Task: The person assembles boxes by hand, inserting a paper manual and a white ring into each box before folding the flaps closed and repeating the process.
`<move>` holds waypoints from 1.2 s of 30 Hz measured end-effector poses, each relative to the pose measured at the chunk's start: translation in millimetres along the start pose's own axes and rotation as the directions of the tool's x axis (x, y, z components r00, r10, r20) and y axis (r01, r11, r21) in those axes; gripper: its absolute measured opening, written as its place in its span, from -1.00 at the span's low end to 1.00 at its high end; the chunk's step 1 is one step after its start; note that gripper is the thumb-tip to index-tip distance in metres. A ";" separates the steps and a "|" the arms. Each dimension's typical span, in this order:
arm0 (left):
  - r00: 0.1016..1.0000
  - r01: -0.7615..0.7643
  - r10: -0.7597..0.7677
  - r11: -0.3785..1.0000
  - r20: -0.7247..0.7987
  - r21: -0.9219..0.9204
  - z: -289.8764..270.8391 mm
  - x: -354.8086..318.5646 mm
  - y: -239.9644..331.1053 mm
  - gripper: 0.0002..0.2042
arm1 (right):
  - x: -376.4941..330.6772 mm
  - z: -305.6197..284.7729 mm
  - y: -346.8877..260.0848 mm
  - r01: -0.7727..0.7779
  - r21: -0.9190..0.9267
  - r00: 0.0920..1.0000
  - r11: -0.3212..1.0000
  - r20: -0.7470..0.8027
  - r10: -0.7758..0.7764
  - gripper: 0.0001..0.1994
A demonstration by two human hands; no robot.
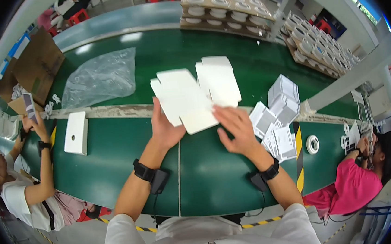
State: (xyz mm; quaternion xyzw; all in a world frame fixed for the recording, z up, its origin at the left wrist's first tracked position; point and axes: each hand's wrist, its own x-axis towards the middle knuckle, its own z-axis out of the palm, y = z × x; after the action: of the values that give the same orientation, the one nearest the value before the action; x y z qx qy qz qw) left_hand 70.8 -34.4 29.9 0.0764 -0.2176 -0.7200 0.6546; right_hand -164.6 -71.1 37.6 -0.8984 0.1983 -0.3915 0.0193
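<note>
A flat white cardboard box blank [181,95] with cut flaps is tilted above the green table in front of me. My left hand [166,129] grips its left side, the thumb along the edge and the other fingers hidden beneath. At its lower right corner, the outstretched fingers of my right hand [237,126] touch the card, with the thumb held apart. Just behind lies another white box blank [220,80]; whether it is one sheet or a pile I cannot tell. Loose printed leaflets [280,140] and a stack of leaflets [284,98] are to the right.
A white box with a round hole [75,133] stands left. Clear plastic sheeting [103,79] and a brown carton [37,66] are farther back. A white ring [313,144] lies right, past striped tape. Co-workers sit on both sides. Racks of round white parts [225,10] stand behind.
</note>
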 end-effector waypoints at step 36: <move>0.817 0.499 -0.573 0.759 0.064 0.418 2.7 -22.8 -40.7 -0.22 | -55.1 24.2 5.7 -0.515 0.632 0.807 0.580 0.129 0.576 -0.62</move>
State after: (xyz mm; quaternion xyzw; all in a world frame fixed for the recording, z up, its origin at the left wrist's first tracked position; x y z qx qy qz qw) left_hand 35.7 -9.7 11.5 0.1934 -0.3834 -0.8246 0.3683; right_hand -183.3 -58.8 -18.6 -0.7122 0.3198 -0.4497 0.4339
